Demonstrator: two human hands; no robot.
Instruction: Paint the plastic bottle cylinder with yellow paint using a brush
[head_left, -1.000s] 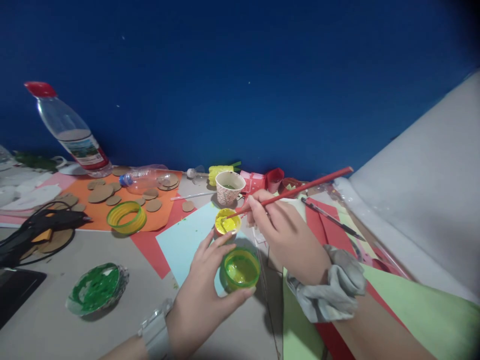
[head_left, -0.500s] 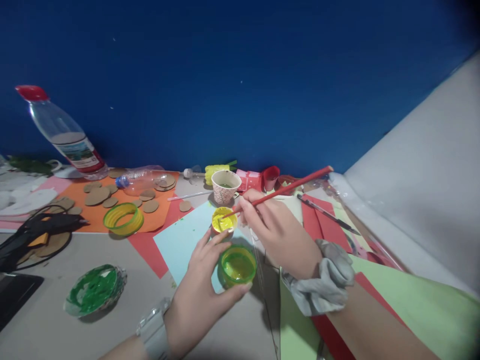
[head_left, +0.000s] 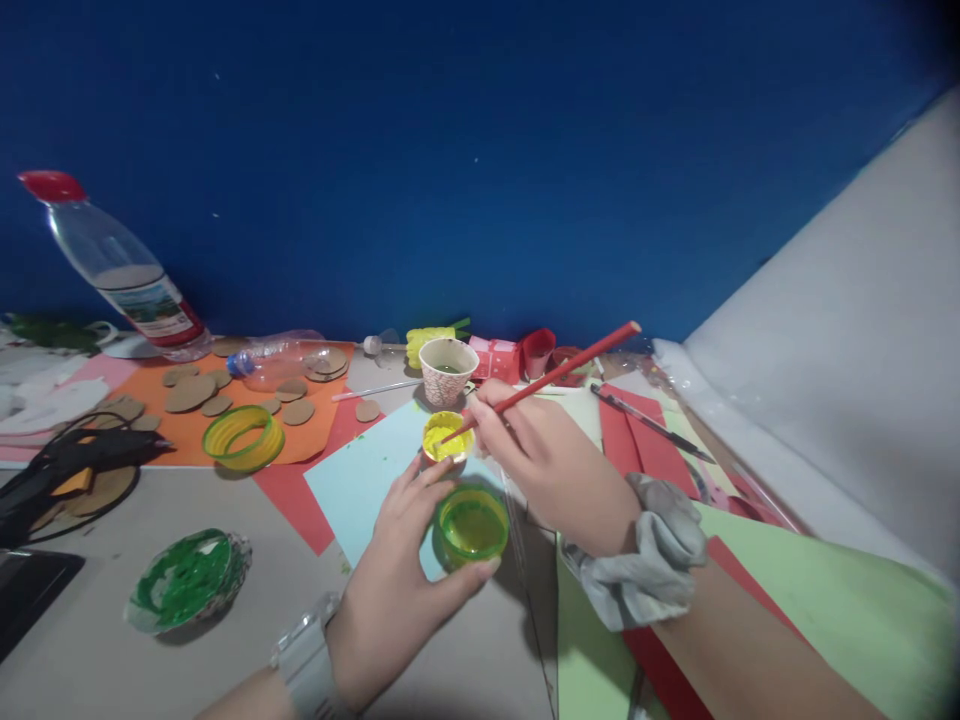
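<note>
My right hand (head_left: 551, 455) is closed around a red paintbrush (head_left: 566, 368), whose lower end dips into a small cup of yellow paint (head_left: 448, 435). My left hand (head_left: 409, 555) curves around a translucent green-and-yellow plastic cup (head_left: 472, 530) with a green rim, the thumb against its near side. Fingertips of that hand reach up to the near side of the paint cup. Just behind the paint stands a patterned paper cup (head_left: 448, 370) with liquid inside. A light-blue sheet of paper (head_left: 349, 485) lies beneath the paint cup and fingers.
At left are a shallow dish of green paint (head_left: 187, 580), a yellow-green plastic ring (head_left: 244, 440), a black glue gun (head_left: 82, 455) and cardboard discs (head_left: 191, 393). A tall red-capped bottle (head_left: 127, 265) stands behind. On the right lie green paper (head_left: 795, 570) and a pen (head_left: 652, 424).
The brush has tilted a little and its upper end sits slightly lower and further left. My left hand keeps its place around the cup. The whole view has shifted slightly.
</note>
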